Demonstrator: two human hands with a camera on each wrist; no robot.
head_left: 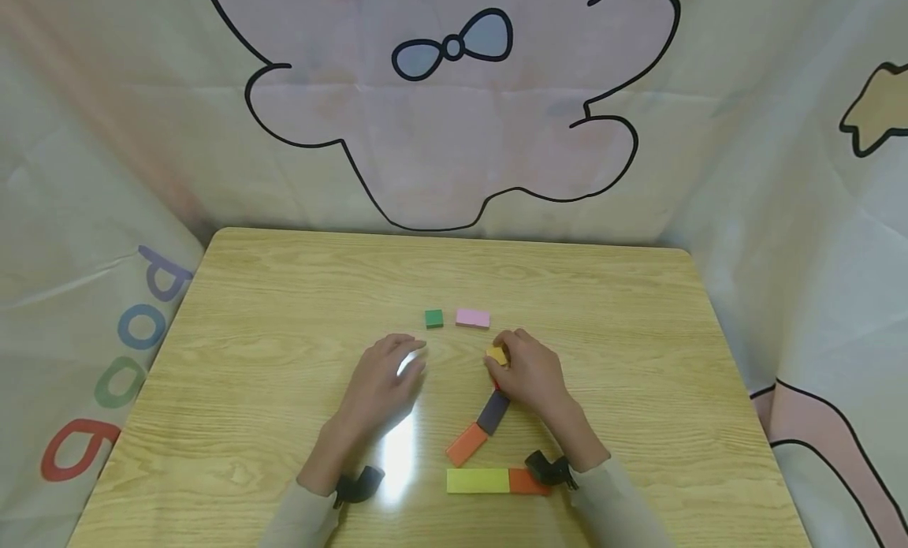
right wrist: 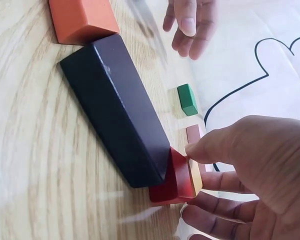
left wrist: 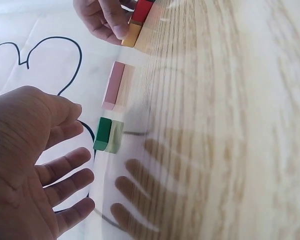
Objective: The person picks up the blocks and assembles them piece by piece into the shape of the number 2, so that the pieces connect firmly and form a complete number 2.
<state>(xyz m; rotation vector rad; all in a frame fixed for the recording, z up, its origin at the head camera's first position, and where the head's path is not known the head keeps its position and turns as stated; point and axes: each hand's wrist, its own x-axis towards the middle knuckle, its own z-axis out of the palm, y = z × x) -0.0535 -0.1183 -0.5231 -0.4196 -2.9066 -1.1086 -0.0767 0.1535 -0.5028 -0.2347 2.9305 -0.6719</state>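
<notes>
My right hand pinches a small yellow block between thumb and fingers at the upper end of a slanted row. In the right wrist view the yellow block touches a red block, which adjoins a long dark block. An orange block continues the row at its lower end. My left hand, fingers spread and relaxed, hovers over the table left of the row and holds nothing. Beyond the hands lie a green block and a pink block, a short gap apart.
A yellow-green block and an orange-red block lie end to end near the front, the latter partly behind the right wrist's black camera. The wooden table meets printed cloth at the back and sides.
</notes>
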